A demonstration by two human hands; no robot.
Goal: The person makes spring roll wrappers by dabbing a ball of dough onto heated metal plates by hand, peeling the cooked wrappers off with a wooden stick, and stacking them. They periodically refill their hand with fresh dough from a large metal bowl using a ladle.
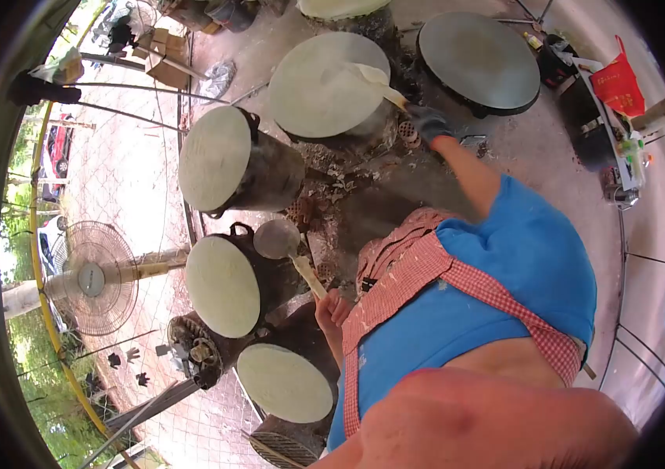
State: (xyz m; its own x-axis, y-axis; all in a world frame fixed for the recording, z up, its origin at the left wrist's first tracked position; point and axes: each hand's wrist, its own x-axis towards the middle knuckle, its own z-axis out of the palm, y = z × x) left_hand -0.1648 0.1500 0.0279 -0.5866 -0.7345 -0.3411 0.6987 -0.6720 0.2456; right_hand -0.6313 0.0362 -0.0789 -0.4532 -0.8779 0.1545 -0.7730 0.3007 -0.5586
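Observation:
My right hand (429, 125), in a dark glove, holds the handle of a pale, flat tool (373, 76), whose far end lies over a large round griddle (325, 98) coated with a pale layer. Haze blurs that end. My left hand (334, 309), bare, is closed around the pale handle of a round ladle (277, 238). The ladle is beside two drum-like stoves whose tops (215, 160) (223, 287) carry pale, smooth rounds.
Another pale round top (284, 383) is at the bottom. A grey griddle (479, 61) stands at the upper right, near a side table (610, 129) with a red bag (618, 82) and bottles. A fan (92, 279) and wire netting are at the left.

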